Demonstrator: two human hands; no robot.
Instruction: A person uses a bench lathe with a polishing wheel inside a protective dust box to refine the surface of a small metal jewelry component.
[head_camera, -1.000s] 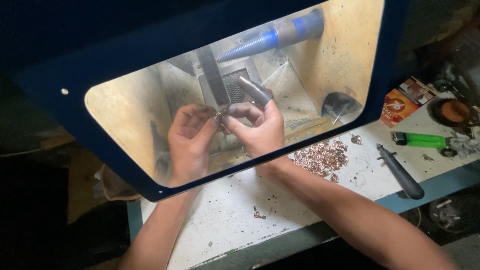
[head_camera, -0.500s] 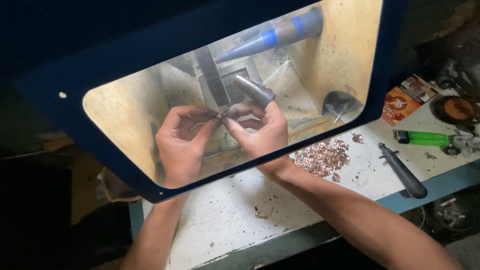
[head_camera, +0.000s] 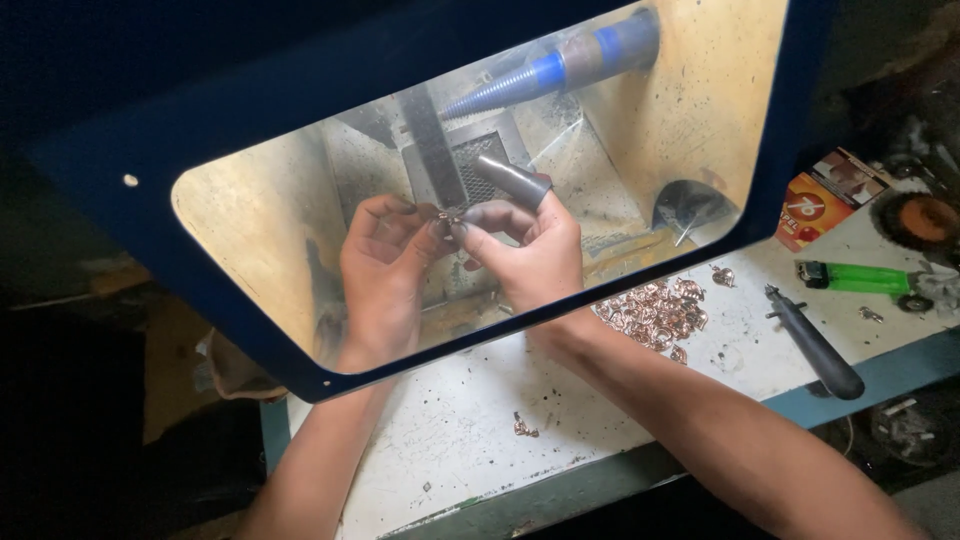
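Behind the blue-framed clear shield (head_camera: 250, 330), inside the tan dust box (head_camera: 690, 110), our left hand (head_camera: 385, 270) and right hand (head_camera: 535, 250) pinched one small coppery metal piece (head_camera: 447, 216) between fingertips, near the blue tapered spindle (head_camera: 540, 72). More coppery pieces (head_camera: 655, 305) lay heaped on the bench, right.

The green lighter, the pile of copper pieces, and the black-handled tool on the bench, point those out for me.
green lighter (head_camera: 850, 277): head view, middle of its green body.
pile of copper pieces (head_camera: 655, 308): head view, centre of the heap.
black-handled tool (head_camera: 815, 345): head view, middle of the dark handle.
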